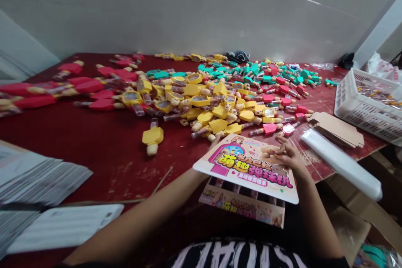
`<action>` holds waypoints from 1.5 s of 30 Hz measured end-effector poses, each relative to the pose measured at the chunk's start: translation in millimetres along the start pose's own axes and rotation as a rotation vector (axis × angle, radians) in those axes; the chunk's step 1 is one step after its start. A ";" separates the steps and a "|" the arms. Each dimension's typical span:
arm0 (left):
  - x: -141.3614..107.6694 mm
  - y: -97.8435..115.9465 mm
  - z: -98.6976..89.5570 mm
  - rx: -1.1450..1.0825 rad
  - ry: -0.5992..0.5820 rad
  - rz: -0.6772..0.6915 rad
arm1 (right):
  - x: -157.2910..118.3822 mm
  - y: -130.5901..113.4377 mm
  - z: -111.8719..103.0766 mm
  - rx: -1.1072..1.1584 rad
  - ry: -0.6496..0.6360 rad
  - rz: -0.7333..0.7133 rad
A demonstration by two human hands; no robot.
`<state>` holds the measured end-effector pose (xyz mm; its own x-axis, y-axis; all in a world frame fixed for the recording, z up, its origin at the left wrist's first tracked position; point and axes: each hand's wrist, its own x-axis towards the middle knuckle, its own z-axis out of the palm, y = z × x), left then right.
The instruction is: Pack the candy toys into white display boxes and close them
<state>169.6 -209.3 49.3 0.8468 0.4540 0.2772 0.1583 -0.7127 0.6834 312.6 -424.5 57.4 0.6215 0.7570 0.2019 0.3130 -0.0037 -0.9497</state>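
Observation:
Both my hands grip a glossy printed display card [246, 169] with pink and yellow lettering. The fingertips of my left hand [215, 142] curl over its far edge, and the rest of that hand is hidden behind the card. My right hand [284, 155] lies on its upper face, fingers bent. Under the card sits a printed cardboard display box [241, 207] with divided slots, partly hidden. Ahead of my hands spreads a heap of yellow, pink and teal plastic toy candy dispensers [201, 100]. One yellow dispenser [153, 136] lies apart on the red table covering.
The red-covered table [106, 150] runs to a white wall. To the right are a white plastic crate [366, 100] of packets, flat cardboard blanks [336, 130] and a roll of plastic film [341, 163]. Stacks of printed sheets [31, 176] lie at the left.

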 end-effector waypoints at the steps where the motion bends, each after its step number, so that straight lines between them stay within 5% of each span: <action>1: -4.5 -1.9 -5.6 -0.154 -0.101 -0.052 | -5.4 5.0 -1.9 -0.029 -0.024 0.077; 6: -34.8 -10.0 -32.9 -1.148 -0.509 -0.528 | -52.5 11.6 4.3 -0.053 0.056 0.319; 10: -59.9 -18.5 -48.7 -0.751 -0.633 -0.415 | -97.2 -1.7 18.6 0.227 -0.121 0.496; 13: -72.5 -20.1 -51.4 -0.467 -0.570 -0.421 | -114.6 -8.5 26.7 0.370 -0.185 0.567; 21: -73.4 -9.0 -31.9 -0.464 -0.276 -0.508 | -104.8 -5.7 28.5 0.319 -0.002 0.661; 37: -82.6 -9.4 -30.5 -0.477 -0.267 -0.516 | -107.3 -4.3 24.7 0.284 -0.038 0.629; 42: -85.8 -12.5 -32.9 -0.561 -0.220 -0.603 | -104.7 -4.9 22.6 0.169 0.111 0.568; 45: -83.9 -12.2 -35.1 -0.561 -0.236 -0.639 | -101.8 -9.8 22.3 0.123 0.033 0.543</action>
<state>78.8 -219.9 41.4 0.7742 0.5094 -0.3755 0.4169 0.0358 0.9082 230.3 -487.0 40.8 0.6930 0.6465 -0.3189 -0.1436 -0.3097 -0.9399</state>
